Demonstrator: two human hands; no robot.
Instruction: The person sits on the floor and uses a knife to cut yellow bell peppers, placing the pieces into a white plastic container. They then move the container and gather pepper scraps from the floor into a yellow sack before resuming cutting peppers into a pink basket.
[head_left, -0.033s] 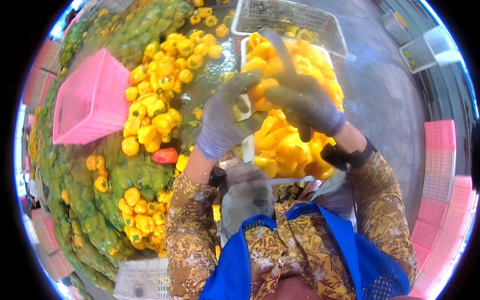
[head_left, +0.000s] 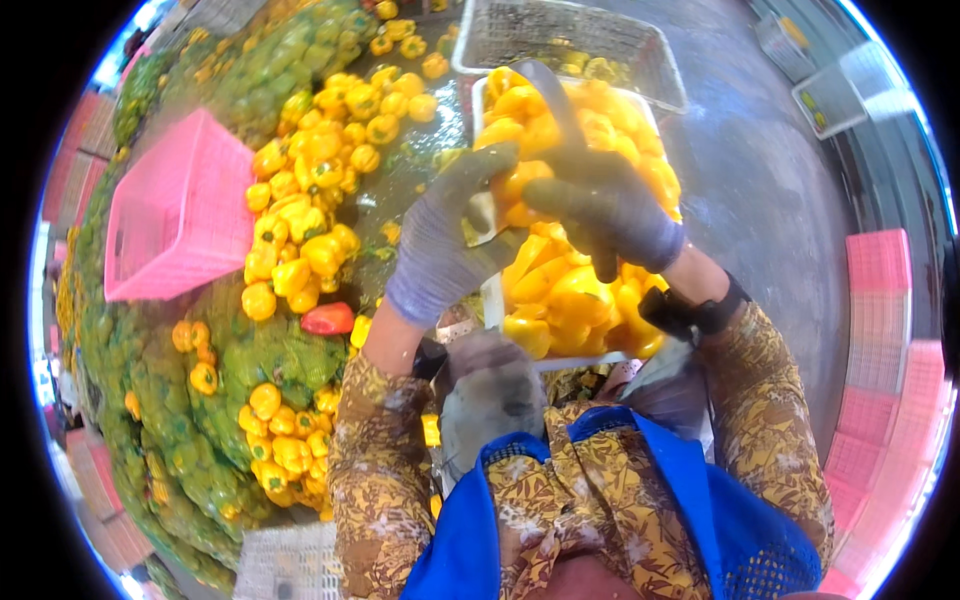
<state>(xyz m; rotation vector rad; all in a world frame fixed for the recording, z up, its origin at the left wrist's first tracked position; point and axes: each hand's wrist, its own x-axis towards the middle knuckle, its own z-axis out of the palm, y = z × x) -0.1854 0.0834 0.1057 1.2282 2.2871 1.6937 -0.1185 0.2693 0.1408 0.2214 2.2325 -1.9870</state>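
My left hand [head_left: 452, 225], in a grey-purple work glove, curls at the left side of a full white crate [head_left: 484, 310]. Its thumb and fingertips close around a yellow bell pepper [head_left: 522, 184], partly hidden by the gloves. Facing it from the right, my gloved right hand [head_left: 612, 205] is closed on a knife [head_left: 552, 95]. The handle is hidden in the glove, while the broad, curved blade points up and away over the peppers. Heaped yellow bell peppers [head_left: 565, 300] fill the crate below and beyond both hands.
A pink crate [head_left: 180, 215] lies tipped at the left, beside a pile of loose yellow peppers [head_left: 315, 180] and a red pepper [head_left: 328, 319]. Green net sacks [head_left: 190, 440] cover the far left. Behind stands another white crate [head_left: 560, 35]; pink crates [head_left: 878, 330] are stacked at right.
The whole scene has shifted slightly left in view. Both hands keep nearly the same pose, with the knife and pepper almost still between them.
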